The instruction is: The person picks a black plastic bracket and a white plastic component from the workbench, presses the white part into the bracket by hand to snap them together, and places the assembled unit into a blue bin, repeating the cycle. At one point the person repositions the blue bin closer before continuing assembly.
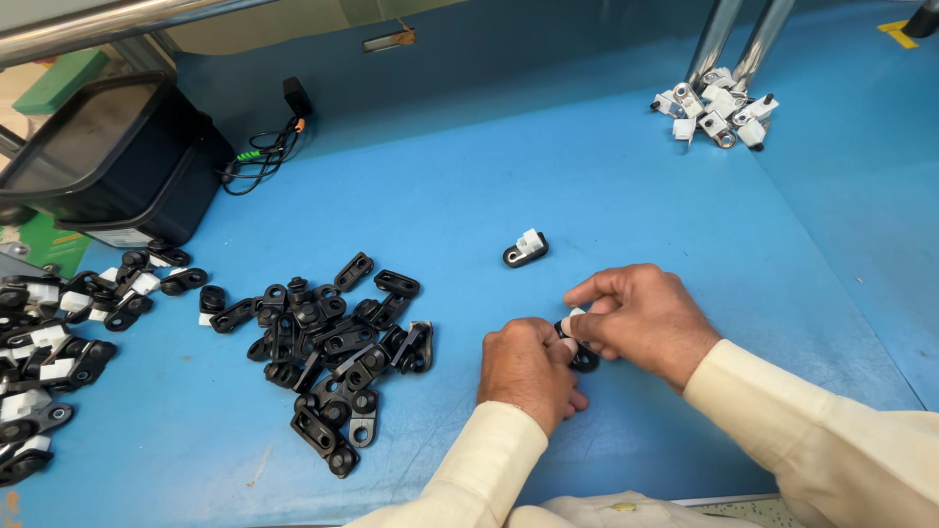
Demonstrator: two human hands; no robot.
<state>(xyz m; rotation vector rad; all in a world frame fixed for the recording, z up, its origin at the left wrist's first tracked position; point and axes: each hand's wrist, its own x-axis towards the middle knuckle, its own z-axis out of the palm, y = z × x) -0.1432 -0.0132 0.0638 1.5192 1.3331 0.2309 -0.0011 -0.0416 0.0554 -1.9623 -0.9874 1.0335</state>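
My left hand (528, 370) and my right hand (644, 318) meet over the blue table (587, 186), both gripping one small black clip (584, 358) with a white piece at its top. Fingers hide most of that clip. Just beyond my hands lies a single black clip with a white insert (526, 248). A loose heap of bare black clips (333, 342) lies to the left of my left hand.
Black clips with white inserts (49, 342) spread along the left edge. A black bin (108, 156) stands at the far left with a cable (264, 152) beside it. A pile of white and metal parts (717, 112) sits by two metal posts (738, 39) at the far right.
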